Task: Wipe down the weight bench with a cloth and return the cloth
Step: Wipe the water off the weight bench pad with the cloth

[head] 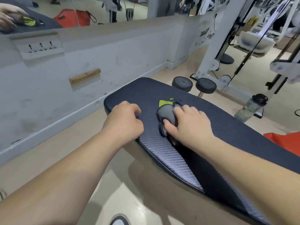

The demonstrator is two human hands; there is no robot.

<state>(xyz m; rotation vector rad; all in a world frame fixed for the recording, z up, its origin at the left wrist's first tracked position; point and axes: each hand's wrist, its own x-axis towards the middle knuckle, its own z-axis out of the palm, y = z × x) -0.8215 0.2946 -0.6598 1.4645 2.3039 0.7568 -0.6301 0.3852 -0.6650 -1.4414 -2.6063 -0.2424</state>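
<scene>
Both forearms reach in from below; the left hand [125, 119] rests on the near edge of the weight bench pad [227, 125], fingers curled under, holding nothing; the right hand [190, 124] grips a bunched grey-and-lime cloth [167, 114], fingers curved over it, thumb pressing it onto the pad near its end. Judgement: wiping is in progress; the remaining pad length and the cloth's return appear outstanding.

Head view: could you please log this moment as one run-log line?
step: wipe | right hand: grips bunched cloth on bench pad | left hand: fingers curled, rests on bench pad near edge | cloth return: not yet
</scene>
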